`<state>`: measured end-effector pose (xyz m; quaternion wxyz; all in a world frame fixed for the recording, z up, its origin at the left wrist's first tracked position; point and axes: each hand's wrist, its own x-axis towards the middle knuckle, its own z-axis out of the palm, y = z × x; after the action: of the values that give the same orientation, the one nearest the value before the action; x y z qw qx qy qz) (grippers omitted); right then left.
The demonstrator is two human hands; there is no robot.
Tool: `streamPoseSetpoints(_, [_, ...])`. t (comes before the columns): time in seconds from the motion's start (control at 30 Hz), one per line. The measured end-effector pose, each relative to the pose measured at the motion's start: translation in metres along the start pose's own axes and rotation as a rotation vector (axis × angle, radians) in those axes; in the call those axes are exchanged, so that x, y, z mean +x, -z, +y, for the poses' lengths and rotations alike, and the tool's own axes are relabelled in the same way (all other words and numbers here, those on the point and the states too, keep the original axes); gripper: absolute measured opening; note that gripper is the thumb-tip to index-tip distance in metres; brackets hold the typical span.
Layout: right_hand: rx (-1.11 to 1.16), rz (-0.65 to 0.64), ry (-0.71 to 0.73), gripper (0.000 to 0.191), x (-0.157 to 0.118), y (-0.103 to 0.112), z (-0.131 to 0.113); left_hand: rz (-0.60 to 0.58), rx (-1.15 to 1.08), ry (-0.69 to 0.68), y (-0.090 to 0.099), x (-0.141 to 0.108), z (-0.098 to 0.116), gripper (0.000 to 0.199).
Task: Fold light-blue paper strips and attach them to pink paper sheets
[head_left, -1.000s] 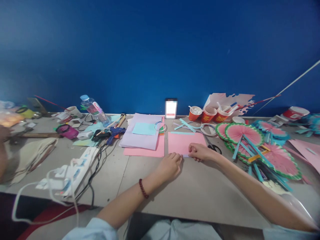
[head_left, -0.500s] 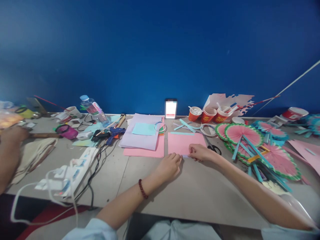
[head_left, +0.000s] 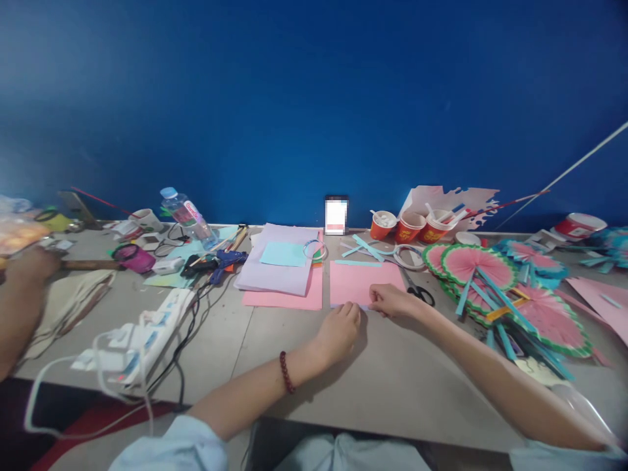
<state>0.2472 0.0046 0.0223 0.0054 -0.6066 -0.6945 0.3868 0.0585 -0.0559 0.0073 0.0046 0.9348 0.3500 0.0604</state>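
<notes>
A pink sheet of paper (head_left: 349, 281) lies flat in front of me, a narrow purple edge (head_left: 338, 306) showing along its near side. Fingers of my left hand (head_left: 339, 332) are curled together at the middle of that near edge. My right hand (head_left: 390, 299) pinches the same edge farther right, its fingertips bent down onto the paper. My fingers cover the exact spots they grip. A thin light-blue paper strip (head_left: 358, 263) rests along the sheet's far edge. Black-handled scissors (head_left: 422, 294) lie just beyond my right hand.
Purple paper (head_left: 255, 278) and pink sheets are stacked at left, with a tape roll (head_left: 314, 250) on them. Watermelon-patterned paper fans (head_left: 478, 265) crowd the right. Red paper cups (head_left: 409, 226) stand behind. A glue gun (head_left: 226, 261) and power strip (head_left: 164, 327) lie left; another person's arm (head_left: 22, 301) is far left.
My left hand has slid slightly to the right along the near edge, closer to my right hand. My right hand has hardly moved. The view has shifted a little.
</notes>
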Motion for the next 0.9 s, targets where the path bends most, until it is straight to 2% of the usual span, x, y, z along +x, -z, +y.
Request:
streamPoseSetpoints(0.23, [-0.08, 0.049, 0.037, 0.007, 0.005, -0.001, 0.007, 0.052, -0.106, 0.078, -0.001, 0.012, 0.013, 0.021])
streamPoseSetpoints(0.4, [-0.117, 0.124, 0.048, 0.02, 0.002, 0.004, 0.012, 0.097, -0.114, 0.079, -0.012, 0.008, 0.016, 0.03])
streamPoseSetpoints(0.7, [0.135, 0.019, 0.047, 0.015, -0.008, 0.012, 0.024, 0.115, -0.095, 0.081, -0.013, 0.008, 0.017, 0.033])
streamPoseSetpoints(0.9, [0.134, 0.055, 0.046, 0.014, -0.01, 0.01, 0.024, 0.103, -0.114, 0.076, -0.01, 0.008, 0.016, 0.044])
